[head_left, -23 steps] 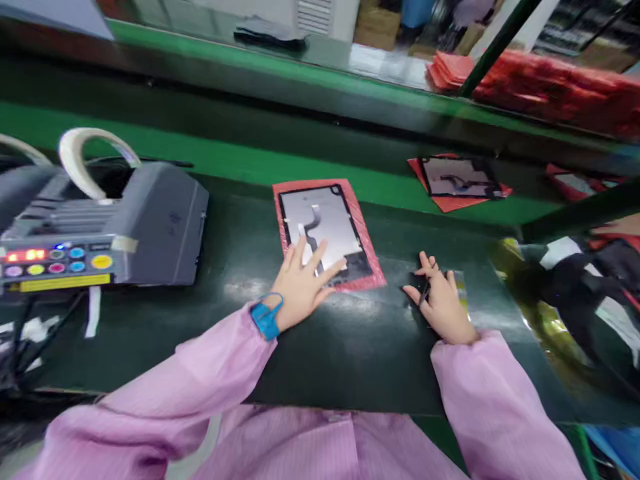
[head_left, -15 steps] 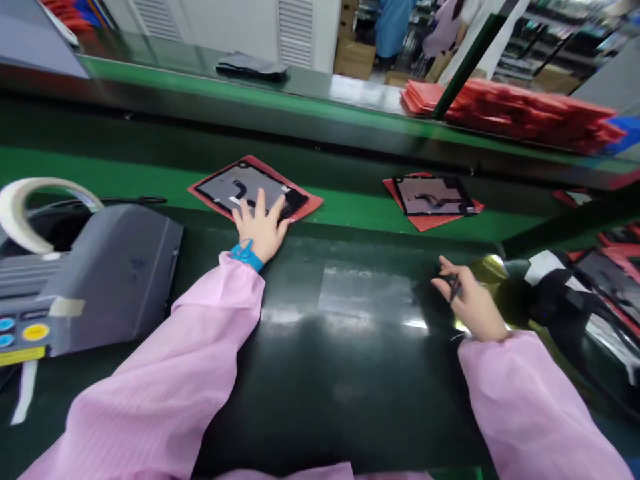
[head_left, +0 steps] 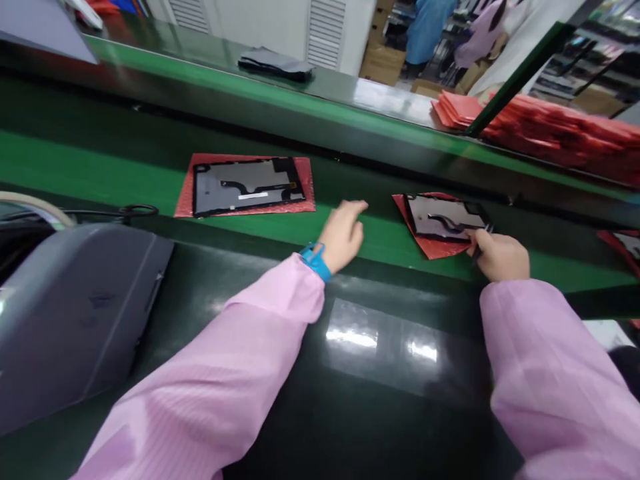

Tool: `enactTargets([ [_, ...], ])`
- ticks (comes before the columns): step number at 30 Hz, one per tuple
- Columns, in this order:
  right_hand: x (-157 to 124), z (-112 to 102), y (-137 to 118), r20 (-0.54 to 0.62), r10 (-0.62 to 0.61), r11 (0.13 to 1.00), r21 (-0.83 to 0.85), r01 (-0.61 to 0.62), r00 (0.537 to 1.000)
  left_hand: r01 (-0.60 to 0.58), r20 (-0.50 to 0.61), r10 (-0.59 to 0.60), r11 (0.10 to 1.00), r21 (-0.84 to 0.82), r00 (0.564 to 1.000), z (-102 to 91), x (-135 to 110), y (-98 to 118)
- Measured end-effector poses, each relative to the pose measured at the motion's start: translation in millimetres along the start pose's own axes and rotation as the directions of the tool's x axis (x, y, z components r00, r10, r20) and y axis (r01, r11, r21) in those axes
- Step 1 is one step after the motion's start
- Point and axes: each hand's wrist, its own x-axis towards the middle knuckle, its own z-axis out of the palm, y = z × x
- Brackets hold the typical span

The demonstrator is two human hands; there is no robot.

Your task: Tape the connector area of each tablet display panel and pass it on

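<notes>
A flat grey tablet panel on a red sheet point(head_left: 246, 186) lies on the green conveyor belt point(head_left: 90, 170), left of my hands. My left hand point(head_left: 344, 233) hovers over the belt with loosely curled fingers, holding nothing, between that panel and a second panel on a red sheet point(head_left: 443, 219). My right hand point(head_left: 500, 255) is closed on the near right corner of that second panel, with a thin dark tool in its fingers. Both arms wear pink sleeves; a blue strap circles the left wrist.
A grey tape dispenser machine point(head_left: 75, 313) stands at the left on the dark work mat point(head_left: 370, 373). A stack of red sheets point(head_left: 540, 123) lies on the far shelf. Another red sheet point(head_left: 623, 243) shows at the right edge. People stand in the background.
My left hand pushed the first panel onto the belt, let it go and swung right. My right hand reached forward from the mat and took hold of the second panel's corner.
</notes>
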Motion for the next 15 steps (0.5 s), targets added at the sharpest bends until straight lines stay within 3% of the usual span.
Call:
enactTargets([
  [2, 5, -14, -34, -0.076, -0.004, 1.000, 0.015, 0.005, 0.997, 0.042, 0.118, -0.029, 0.993, -0.112, 0.993, 28.2, -31, 0],
  [4, 0, -36, -83, -0.172, -0.015, 0.998, 0.050, 0.024, 0.985, 0.120, 0.196, -0.075, 0.966, -0.228, 0.978, 49.8, -62, 0],
  [7, -29, -74, -169, -0.090, -0.155, 0.969, 0.182, 0.169, 0.984, 0.208, 0.175, -0.147, 0.889, -0.407, 0.973, 61.5, -97, 1],
  [9, -57, -91, -215, 0.007, -0.274, 0.895, 0.367, 0.252, 0.962, 0.223, 0.072, -0.219, 0.823, -0.523, 0.973, 54.2, -108, 3],
  [11, -88, -100, -237, 0.064, -0.302, 0.782, 0.587, 0.209, 0.951, 0.214, -0.041, -0.296, 0.774, -0.596, 0.954, 36.8, -115, 7],
  [13, -120, -100, -235, 0.076, -0.213, 0.744, 0.659, 0.112, 0.974, 0.217, -0.110, -0.357, 0.753, -0.621, 0.928, 12.2, -120, 12],
  [15, -153, -95, -214, 0.068, -0.038, 0.807, 0.591, -0.010, 0.997, 0.249, -0.134, -0.422, 0.731, -0.636, 0.896, -16.6, -129, 19],
])
